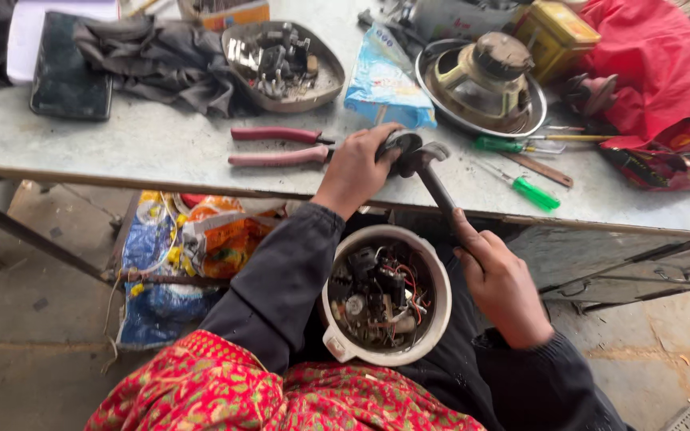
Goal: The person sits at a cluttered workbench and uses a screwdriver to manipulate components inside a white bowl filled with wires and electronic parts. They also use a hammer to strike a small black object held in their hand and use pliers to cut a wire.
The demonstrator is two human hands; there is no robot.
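My left hand rests on the grey table and grips a small round dark metal part near the front edge. My right hand holds the handle of a hammer, whose head lies against that part. In my lap sits an open white round appliance base, with wires and electronic parts showing inside.
Red-handled pliers lie left of my left hand. Two green-handled screwdrivers lie to the right. Farther back are a metal tray of parts, a motor in a steel bowl, a blue packet, a yellow tin and red cloth. Plastic bags sit under the table.
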